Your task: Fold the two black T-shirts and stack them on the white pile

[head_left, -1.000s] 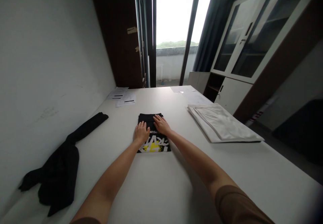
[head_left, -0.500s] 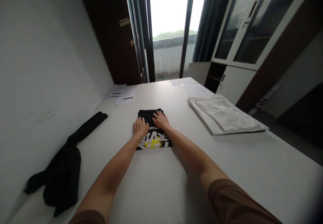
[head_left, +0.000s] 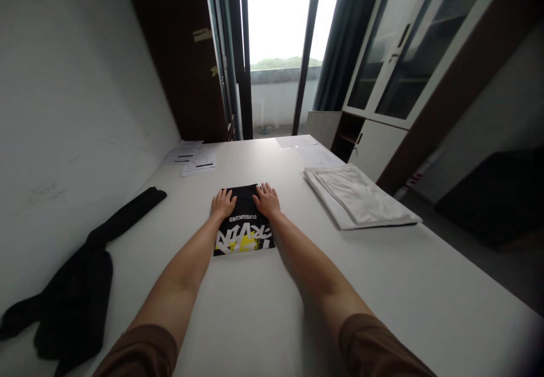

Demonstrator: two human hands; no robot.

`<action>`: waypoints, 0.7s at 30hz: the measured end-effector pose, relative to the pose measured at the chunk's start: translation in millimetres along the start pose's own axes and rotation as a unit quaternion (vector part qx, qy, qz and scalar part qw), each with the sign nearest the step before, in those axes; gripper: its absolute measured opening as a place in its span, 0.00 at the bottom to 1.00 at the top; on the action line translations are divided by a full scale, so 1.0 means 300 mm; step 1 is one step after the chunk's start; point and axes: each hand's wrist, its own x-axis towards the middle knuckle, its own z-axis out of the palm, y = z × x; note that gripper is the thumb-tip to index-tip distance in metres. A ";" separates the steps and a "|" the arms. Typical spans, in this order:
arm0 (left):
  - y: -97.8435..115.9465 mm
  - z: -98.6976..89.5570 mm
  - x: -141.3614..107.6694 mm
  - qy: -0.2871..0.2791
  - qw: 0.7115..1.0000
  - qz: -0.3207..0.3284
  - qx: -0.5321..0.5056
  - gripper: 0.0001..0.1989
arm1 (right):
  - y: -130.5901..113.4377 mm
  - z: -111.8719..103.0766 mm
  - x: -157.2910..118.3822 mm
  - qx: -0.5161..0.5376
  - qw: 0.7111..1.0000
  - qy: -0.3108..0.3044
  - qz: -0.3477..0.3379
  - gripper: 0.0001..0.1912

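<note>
Black cloth [head_left: 79, 297] lies rumpled along the left side of the white table [head_left: 242, 314], near the pale wall [head_left: 72, 59]; printed papers [head_left: 199, 161] overlap at the far left corner; a folded white cloth [head_left: 365, 198] lies flat on the right; beyond stand a dark brown cupboard [head_left: 165, 42], a bright glass door [head_left: 276, 20], a dark curtain [head_left: 340, 48] and a glass-fronted cabinet [head_left: 380, 76].

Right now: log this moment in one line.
left hand: on left side of folded black garment | right hand: on right side | print: upward | folded white cloth: further right
</note>
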 end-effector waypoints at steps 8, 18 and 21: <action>-0.121 -0.019 -0.119 -0.014 1.000 0.010 0.015 0.33 | -0.046 0.057 0.012 0.013 0.993 -0.105 -0.044 0.35; -0.136 -0.087 -0.256 0.032 0.998 0.062 0.004 0.33 | -0.020 0.067 0.015 0.004 0.997 -0.076 0.000 0.38; -0.113 -0.092 -0.317 0.062 0.988 0.135 -0.037 0.32 | -0.021 0.068 0.012 0.015 0.995 -0.063 -0.075 0.37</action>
